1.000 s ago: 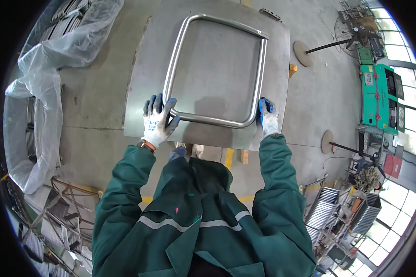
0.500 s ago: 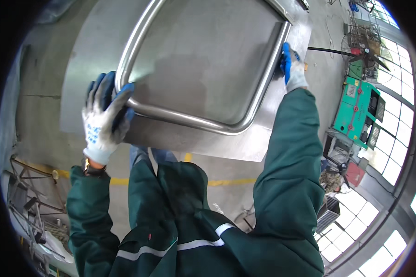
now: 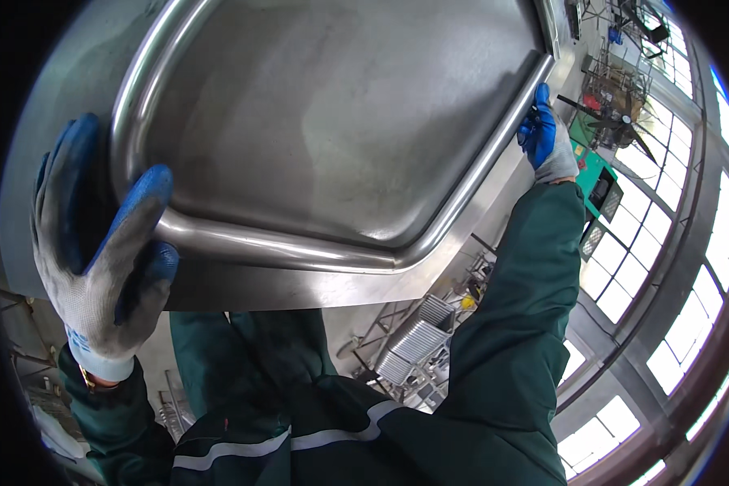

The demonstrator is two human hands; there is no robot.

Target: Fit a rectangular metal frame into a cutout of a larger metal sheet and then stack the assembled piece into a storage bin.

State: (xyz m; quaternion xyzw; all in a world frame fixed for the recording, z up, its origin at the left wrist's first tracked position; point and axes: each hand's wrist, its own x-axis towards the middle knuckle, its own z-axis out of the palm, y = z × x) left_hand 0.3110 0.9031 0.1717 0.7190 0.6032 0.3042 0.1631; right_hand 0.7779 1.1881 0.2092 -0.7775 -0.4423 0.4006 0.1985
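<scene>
Gleaming silver on the tube frame, long pale highlights streaking along it! Inside it, the counter plays a duller grey, mottled with smoky patches. Left of the frame, the left hand shows grey-white glove, vivid blue fingertips, blue marks by the cuff; right of the frame, the right hand answers in blue and grey-white. Below the frame, a deep green jacket with a pale grey stripe!

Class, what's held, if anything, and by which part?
The left hand touches the tube at its near-left bend, the right hand its right side; whether either grips cannot be told.
</scene>
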